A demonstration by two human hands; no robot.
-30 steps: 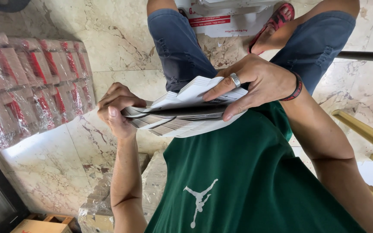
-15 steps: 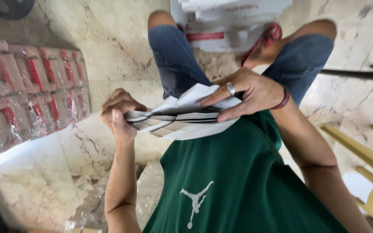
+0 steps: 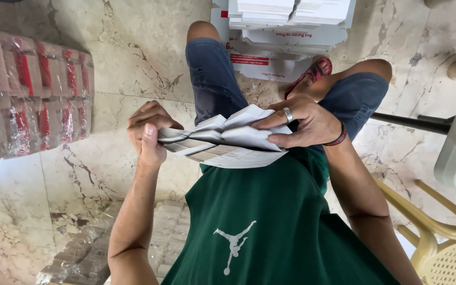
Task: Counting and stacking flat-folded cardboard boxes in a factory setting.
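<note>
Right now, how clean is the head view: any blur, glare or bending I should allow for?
Head view: the left hand, right hand and the stack of white leaflets between them are sharp in soft, even light; glare shines on the plastic-wrapped packs at left; wide-angle bending stretches the edges, such as the chair.

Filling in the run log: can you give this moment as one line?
left hand: grips end of leaflet stack | right hand: fingers spread on top, ring on | seated over marble floor | wrapped red-and-white packs beside
</note>
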